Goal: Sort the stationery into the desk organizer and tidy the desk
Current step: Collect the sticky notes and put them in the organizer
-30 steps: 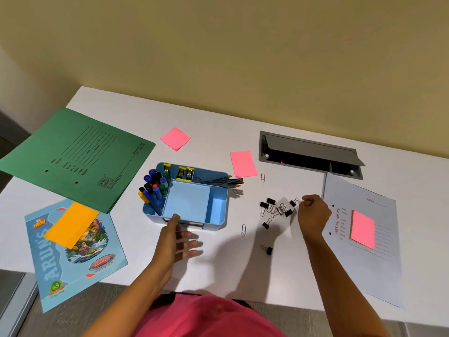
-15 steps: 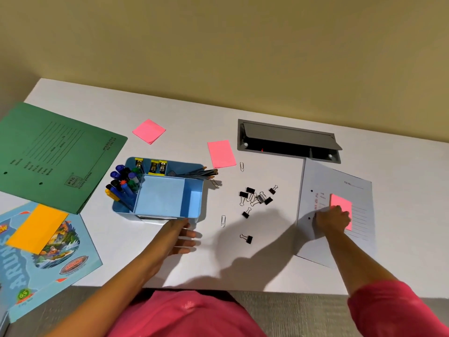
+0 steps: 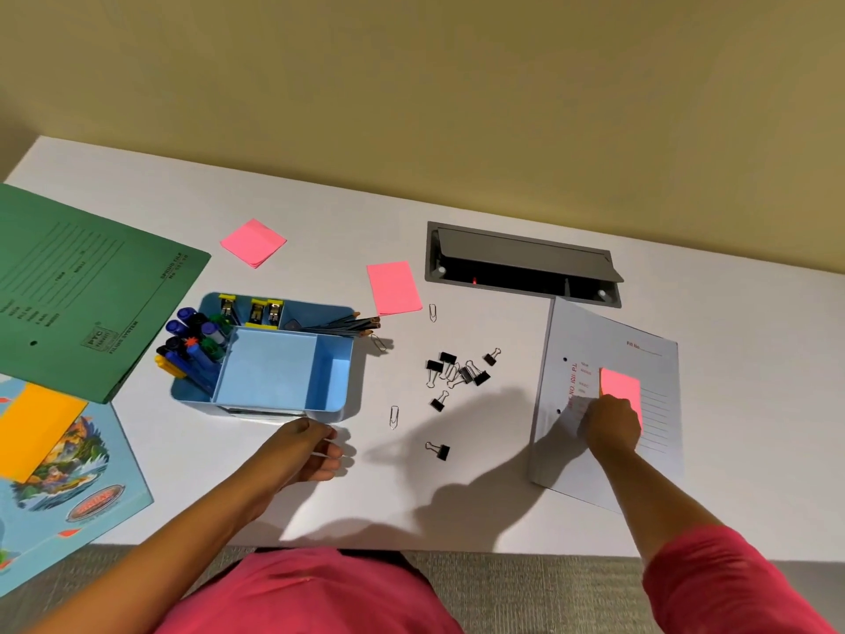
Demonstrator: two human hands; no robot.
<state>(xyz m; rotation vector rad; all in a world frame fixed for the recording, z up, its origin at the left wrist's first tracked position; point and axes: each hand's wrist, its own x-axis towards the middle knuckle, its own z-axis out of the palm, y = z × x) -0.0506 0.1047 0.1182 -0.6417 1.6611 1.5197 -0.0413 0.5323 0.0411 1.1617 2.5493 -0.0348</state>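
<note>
The blue desk organizer stands left of centre, holding pens, yellow clips and pencils. My left hand rests on the desk just in front of it, fingers loosely curled and holding nothing. Black binder clips lie in a heap mid-desk, with one more nearer me. Loose paper clips lie around them. My right hand covers the lower end of a pink sticky note pad on a grey file, fingers curled on its edge.
Two more pink note pads lie behind the organizer. A green folder and a blue book with an orange note fill the left side. An open cable hatch sits at the back.
My right hand left the binder clips and moved right onto the pink note on the grey file. The left hand stayed in front of the organizer. The camera view shifted right.
</note>
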